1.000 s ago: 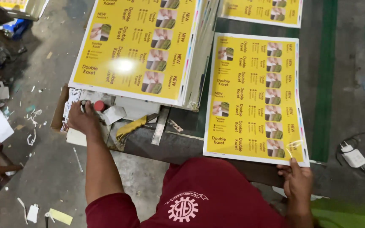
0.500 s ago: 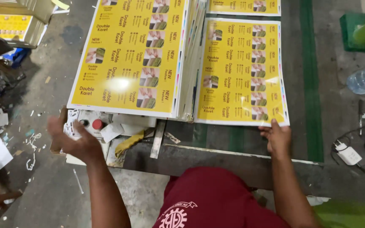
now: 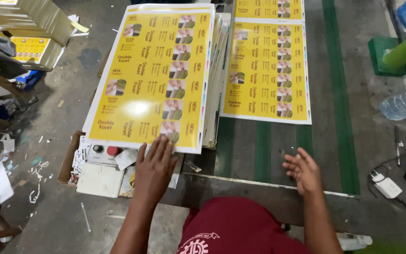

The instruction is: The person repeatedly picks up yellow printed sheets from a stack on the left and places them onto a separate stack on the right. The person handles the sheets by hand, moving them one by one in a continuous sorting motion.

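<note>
While the head view is looking straight down, the left hand (image 3: pixel 153 169) is lying flat, fingers together and stretched forward, with its fingertips resting on the near edge of the top sheet of the stack (image 3: pixel 153 75), a pile of glossy yellow printed sheets sitting at the left of the counter (image 3: pixel 372 136). The right hand (image 3: pixel 302 170) is hovering open and empty, fingers loosely spread, over the bare counter near a green stripe, well apart from the loose sheet (image 3: pixel 268 70) lying flat just beside the stack on its right. To lift the top sheet cleanly, I judge that the left fingertips should be pressing lightly and sliding only one sheet off the near edge, since the gloss may be making the sheets cling. Below the stack's near edge a box (image 3: pixel 100 165) with buttons is showing, so that hand should be staying clear of it.
</note>
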